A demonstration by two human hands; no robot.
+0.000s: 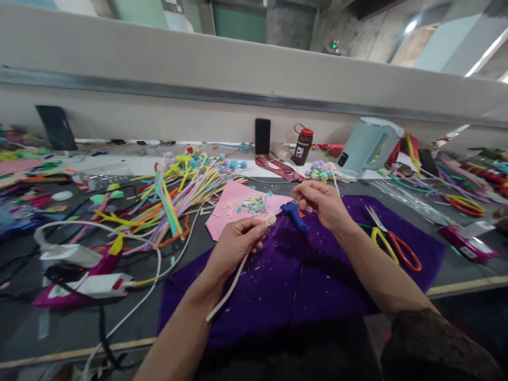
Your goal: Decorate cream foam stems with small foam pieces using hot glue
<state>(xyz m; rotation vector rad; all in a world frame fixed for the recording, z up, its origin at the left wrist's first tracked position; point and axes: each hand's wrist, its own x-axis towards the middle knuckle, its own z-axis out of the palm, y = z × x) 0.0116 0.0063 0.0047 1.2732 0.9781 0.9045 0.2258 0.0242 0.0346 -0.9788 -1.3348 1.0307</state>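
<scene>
My left hand (242, 241) is closed in a pinch on a cream chenille stem (232, 288). The stem's tail hangs down over my wrist, and a small pale coiled end (271, 219) shows at the fingertips. My right hand (319, 201) is raised with its fingers pinched together, just above a blue glue gun (294, 214). What these fingers hold, if anything, cannot be made out. The gun's nozzle points left toward the coiled end. Behind my left hand, several short cut pieces of chenille (254, 203) lie on a pink sheet (218, 222).
A purple cloth (273, 286) covers the table's front, with scissors (392, 238) at its right. Chenille stems (198, 185) spread leftward beside magenta power strips (67, 293) and loose cables. Farther back stand a phone (262, 136), a bottle (302, 145) and a pale blue kettle (367, 145).
</scene>
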